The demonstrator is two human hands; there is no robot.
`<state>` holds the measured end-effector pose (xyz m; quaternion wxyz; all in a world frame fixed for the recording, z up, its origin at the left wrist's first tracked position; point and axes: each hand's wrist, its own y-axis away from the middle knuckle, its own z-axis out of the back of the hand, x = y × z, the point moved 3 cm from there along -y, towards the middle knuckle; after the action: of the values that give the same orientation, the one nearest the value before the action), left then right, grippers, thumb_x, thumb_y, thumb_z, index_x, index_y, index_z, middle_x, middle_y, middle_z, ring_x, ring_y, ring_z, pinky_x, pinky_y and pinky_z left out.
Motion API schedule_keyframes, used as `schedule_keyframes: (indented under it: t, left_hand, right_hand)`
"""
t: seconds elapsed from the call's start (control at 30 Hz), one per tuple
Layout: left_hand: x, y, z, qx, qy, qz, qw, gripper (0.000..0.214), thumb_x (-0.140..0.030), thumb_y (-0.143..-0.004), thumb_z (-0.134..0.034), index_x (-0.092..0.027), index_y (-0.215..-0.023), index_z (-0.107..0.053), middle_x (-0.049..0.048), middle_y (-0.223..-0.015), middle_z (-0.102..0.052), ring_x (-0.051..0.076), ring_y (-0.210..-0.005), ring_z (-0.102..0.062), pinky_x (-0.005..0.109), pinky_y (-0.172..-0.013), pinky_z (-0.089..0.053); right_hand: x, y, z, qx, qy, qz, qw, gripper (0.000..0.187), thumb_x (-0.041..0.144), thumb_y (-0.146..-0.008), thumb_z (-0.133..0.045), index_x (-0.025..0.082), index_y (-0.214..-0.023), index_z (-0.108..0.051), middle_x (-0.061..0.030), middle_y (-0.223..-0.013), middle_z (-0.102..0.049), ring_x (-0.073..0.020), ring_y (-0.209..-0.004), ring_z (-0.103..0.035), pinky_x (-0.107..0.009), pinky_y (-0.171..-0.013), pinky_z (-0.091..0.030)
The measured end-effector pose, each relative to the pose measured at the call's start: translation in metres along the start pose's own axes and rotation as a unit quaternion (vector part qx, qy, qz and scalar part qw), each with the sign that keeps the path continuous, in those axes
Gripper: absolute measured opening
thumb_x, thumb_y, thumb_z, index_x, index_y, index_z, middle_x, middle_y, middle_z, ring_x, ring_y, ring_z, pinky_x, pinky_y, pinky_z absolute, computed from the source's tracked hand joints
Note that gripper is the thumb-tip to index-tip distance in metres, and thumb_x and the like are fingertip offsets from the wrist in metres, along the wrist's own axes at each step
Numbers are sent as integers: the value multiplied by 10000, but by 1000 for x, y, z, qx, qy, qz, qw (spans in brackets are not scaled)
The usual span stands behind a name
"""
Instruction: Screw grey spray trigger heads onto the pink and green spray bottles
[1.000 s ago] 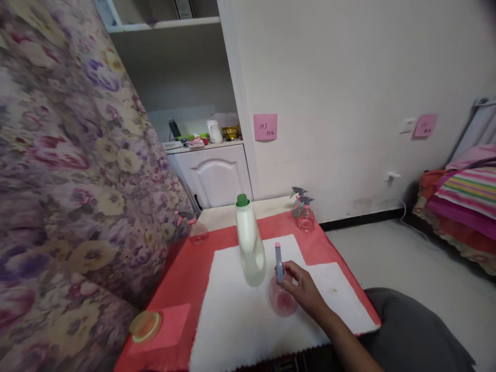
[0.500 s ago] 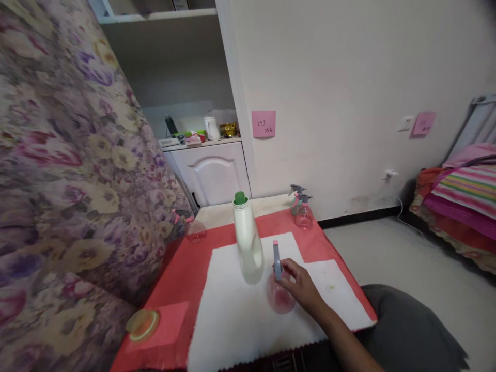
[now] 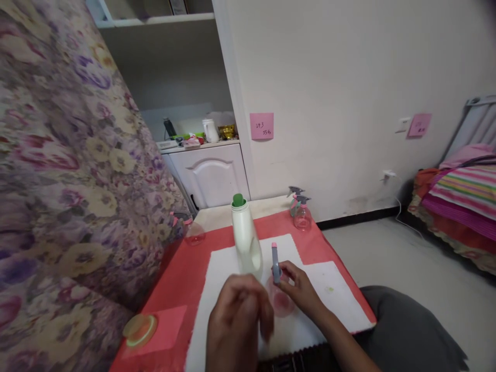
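Observation:
My right hand [image 3: 298, 292] is closed round the neck of a small pink spray bottle [image 3: 279, 302] with a grey and pink trigger head [image 3: 275, 261]; the bottle stands on a white cloth [image 3: 232, 294]. A tall white bottle with a green cap [image 3: 245, 237] stands just left of it. My left hand [image 3: 236, 323] is raised in front of the cloth, blurred, fingers curled downward, holding nothing I can see, close to the spray bottle.
The cloth lies on a red-covered table [image 3: 186, 274]. Two more small spray bottles stand at the back, one right [image 3: 300, 212] and one left [image 3: 191, 230]. A green-rimmed lid [image 3: 139, 329] rests on a pink pad front left. A flowered curtain hangs left; bedding lies right.
My left hand has come up into view in front of the cloth, toward the spray bottle. My right hand keeps its hold on the bottle in the same place.

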<state>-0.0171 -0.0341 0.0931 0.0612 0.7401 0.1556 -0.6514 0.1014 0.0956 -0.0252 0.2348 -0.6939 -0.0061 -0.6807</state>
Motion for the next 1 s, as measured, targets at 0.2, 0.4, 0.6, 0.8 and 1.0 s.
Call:
schedule_keyframes:
  t: [0.2, 0.4, 0.6, 0.8, 1.0]
  left_hand:
    - [60, -66, -1, 26, -134, 28, 990, 285, -435, -837, -582, -197, -990, -618, -16, -706, -578, 139, -612, -485, 256, -582, -381]
    - [89, -84, -6, 90, -131, 46, 986, 381, -516, -830, -579, -153, -938, -614, -13, -694, -581, 121, -593, -478, 245, -551, -390]
    - [94, -99, -12, 127, -98, 86, 983, 413, -515, -779, -643, -129, -926, -629, -11, -714, -579, 104, -592, -471, 229, -530, -355]
    - [90, -104, -14, 168, -66, 122, 976, 397, -506, -760, -669, -120, -853, -653, -16, -672, -563, 92, -585, -443, 220, -535, -312]
    - [83, -105, -14, 177, -47, 141, 973, 372, -476, -727, -707, -121, -812, -639, -11, -646, -585, 89, -554, -459, 222, -529, -308]
  right_hand:
    - [2, 0, -2, 3, -6, 2, 1000, 168, 223, -813, -646, 198, -977, -673, -25, -942, -696, -212, -923, -641, -311, -837, -472]
    - [0, 0, -1, 4, -14, 11, 1000, 183, 273, -818, -660, 198, -985, -667, -29, -950, -698, -212, -909, -638, -306, -816, -477]
    - [-2, -1, -1, 5, -24, 18, 1000, 170, 200, -803, -654, 200, -973, -663, -25, -949, -686, -216, -934, -640, -312, -838, -477]
    - [-2, -2, -2, 3, -38, 21, 999, 165, 202, -789, -659, 199, -954, -663, -28, -932, -686, -227, -940, -638, -327, -855, -480]
    - [1, -2, -2, 6, -26, 15, 1000, 185, 229, -790, -664, 204, -974, -667, -37, -973, -698, -242, -976, -633, -342, -880, -467]
